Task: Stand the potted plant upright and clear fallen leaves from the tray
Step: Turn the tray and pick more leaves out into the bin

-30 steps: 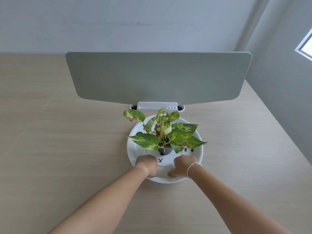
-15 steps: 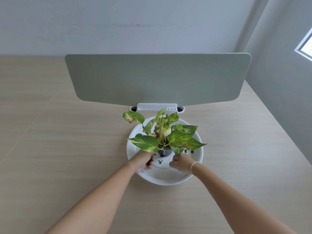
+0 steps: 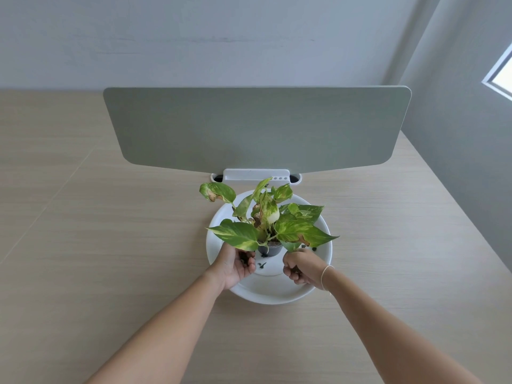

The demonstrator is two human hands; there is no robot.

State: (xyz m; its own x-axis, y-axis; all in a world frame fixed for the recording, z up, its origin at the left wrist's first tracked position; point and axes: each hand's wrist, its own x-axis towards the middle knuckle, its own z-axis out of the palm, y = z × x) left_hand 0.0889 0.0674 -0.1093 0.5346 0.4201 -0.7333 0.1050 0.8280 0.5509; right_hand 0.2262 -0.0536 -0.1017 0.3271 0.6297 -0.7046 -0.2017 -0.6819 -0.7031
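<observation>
The plant [image 3: 266,225] stands upright in the tray [image 3: 273,293], which sits on the table [image 3: 110,259] just before the screen [image 3: 255,128] and its bracket [image 3: 256,174]. Left hand [image 3: 235,266] and right hand [image 3: 303,268] flank the pot [image 3: 270,249] (both over the tray's near half).

Plant [image 3: 267,221] stands upright in a small dark pot [image 3: 270,249] at the centre of a round white tray [image 3: 273,296]; leaves green-yellow variegated, several with brown patches. Small dark bits [image 3: 261,264] lie on the tray floor just before the pot.
</observation>
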